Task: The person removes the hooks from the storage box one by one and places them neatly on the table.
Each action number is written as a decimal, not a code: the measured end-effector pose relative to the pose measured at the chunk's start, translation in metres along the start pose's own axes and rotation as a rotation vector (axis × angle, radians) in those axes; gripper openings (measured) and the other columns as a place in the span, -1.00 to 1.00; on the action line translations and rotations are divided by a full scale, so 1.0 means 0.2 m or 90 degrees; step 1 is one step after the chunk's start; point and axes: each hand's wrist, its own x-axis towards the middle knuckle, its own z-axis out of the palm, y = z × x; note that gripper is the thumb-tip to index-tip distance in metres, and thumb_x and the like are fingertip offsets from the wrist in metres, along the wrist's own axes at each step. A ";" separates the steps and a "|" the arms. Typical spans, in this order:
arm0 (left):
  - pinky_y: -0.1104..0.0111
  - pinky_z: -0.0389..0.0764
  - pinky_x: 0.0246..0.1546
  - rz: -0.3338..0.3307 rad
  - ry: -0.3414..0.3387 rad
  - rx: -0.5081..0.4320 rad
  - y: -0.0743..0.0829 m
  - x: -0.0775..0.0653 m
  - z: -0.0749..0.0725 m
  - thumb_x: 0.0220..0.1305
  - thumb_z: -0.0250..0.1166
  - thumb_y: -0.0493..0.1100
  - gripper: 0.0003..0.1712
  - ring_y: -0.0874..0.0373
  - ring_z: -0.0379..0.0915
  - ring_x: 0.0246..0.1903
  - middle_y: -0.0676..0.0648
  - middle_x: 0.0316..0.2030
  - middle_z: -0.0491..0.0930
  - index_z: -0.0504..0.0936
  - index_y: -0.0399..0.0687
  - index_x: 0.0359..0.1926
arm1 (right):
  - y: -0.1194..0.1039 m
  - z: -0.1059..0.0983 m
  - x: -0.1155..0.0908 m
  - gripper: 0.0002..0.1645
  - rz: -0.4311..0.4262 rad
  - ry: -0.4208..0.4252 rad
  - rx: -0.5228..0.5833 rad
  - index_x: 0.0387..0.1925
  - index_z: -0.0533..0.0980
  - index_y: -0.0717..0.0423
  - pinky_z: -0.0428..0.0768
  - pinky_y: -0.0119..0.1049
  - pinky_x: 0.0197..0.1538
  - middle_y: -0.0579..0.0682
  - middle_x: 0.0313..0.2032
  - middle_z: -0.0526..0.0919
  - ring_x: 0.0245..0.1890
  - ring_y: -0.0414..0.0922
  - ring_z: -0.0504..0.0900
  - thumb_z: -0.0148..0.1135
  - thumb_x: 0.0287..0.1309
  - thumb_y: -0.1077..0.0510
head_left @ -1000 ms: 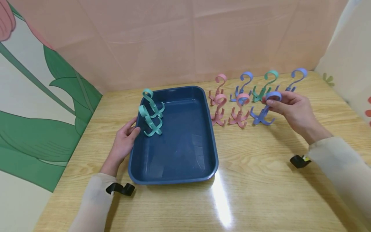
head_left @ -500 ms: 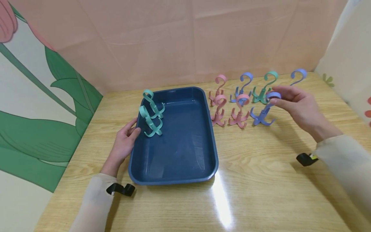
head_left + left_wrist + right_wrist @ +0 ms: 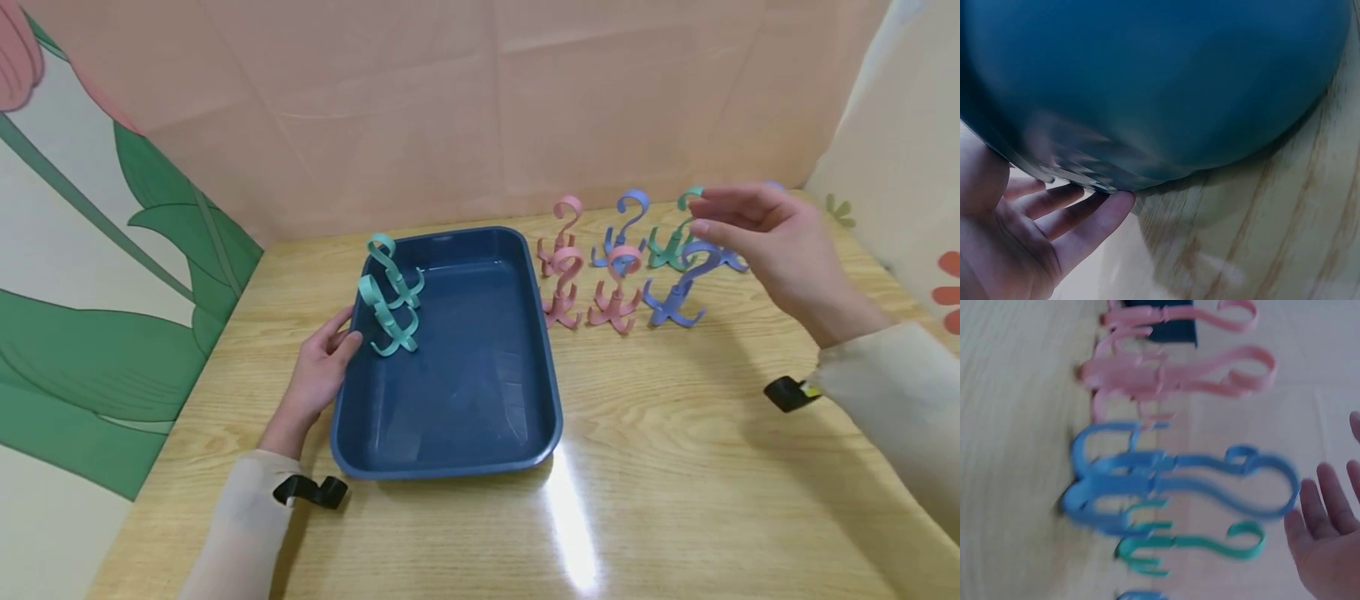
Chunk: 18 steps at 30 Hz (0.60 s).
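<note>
My left hand point(image 3: 322, 371) grips the left rim of a dark blue tray point(image 3: 457, 383), thumb at the rim and fingers against the outer wall point(image 3: 1085, 94). Two mint-green four-pronged hanger hooks, the nearer point(image 3: 396, 333) and the farther point(image 3: 405, 292), lean on the tray's left wall inside. My right hand point(image 3: 783, 258) is raised over the front purple-blue hanger hook point(image 3: 672, 302), fingers spread and holding nothing. In the right wrist view the hand point(image 3: 1329, 544) is beside that hook's curved top; whether they touch I cannot tell.
Right of the tray, two pink hooks point(image 3: 617, 304) stand in the front row. Behind are a pink hook point(image 3: 558, 242), a blue hook point(image 3: 624, 237), a green hook point(image 3: 667, 246) and another blue hook point(image 3: 733, 260), partly hidden by my hand. A pink-covered wall point(image 3: 450, 108) closes the back.
My right hand has let go of the front purple-blue hook's top and moved up and slightly right. That hook stays standing on the table. The left hand and the tray have hardly moved.
</note>
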 end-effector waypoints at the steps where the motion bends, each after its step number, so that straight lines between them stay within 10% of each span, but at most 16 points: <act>1: -0.03 0.46 0.21 0.001 0.001 0.000 0.00 0.00 0.00 0.58 0.03 -0.02 -0.40 -0.11 0.47 0.22 -0.26 0.28 0.48 0.20 0.10 0.55 | -0.01 0.03 0.01 -0.44 -0.005 0.004 0.007 0.18 0.52 0.36 0.60 -0.50 -0.04 0.04 0.01 0.72 -0.05 -0.17 0.70 0.37 0.10 0.50; 18: 0.02 0.49 0.19 0.005 0.003 -0.002 0.01 0.01 0.03 0.59 0.01 -0.03 -0.40 -0.07 0.49 0.21 -0.24 0.27 0.50 0.19 0.07 0.55 | -0.10 0.49 0.07 -0.51 -0.032 -0.069 -0.044 0.13 0.56 0.28 0.59 -0.45 0.02 0.07 0.03 0.67 0.03 -0.06 0.63 0.43 0.14 0.35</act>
